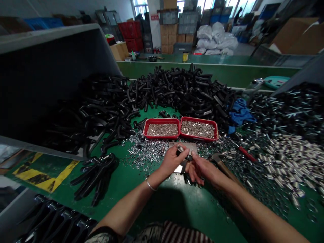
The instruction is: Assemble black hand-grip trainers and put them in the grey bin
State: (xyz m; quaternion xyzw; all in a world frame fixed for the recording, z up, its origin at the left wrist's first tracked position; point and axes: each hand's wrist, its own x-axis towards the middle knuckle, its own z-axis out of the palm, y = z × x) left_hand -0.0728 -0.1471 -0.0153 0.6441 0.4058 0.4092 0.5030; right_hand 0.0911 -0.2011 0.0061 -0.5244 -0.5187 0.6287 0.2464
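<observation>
My left hand [172, 159] is closed round a small silver-and-black metal part [180, 148], whose exact kind I cannot make out. My right hand [199, 168] meets it from the other side, thumb and forefinger at the dark end [189, 157], the other fingers loosely curled. Beneath both hands lies a flat metal plate [179, 168]. Just beyond are two red trays: the left tray [162, 137] holds tiny metal pieces, the right tray [199, 138] small pins. Loose washers [145, 153] surround the plate.
Black curved handles [172, 87] are heaped across the back, with a smaller bunch [97, 177] at left. To the right lie a hammer [225, 168], a red-handled screwdriver [246, 154], silver sleeves [291, 158], a blue cloth [240, 111] and a pile of dark bolts [293, 108].
</observation>
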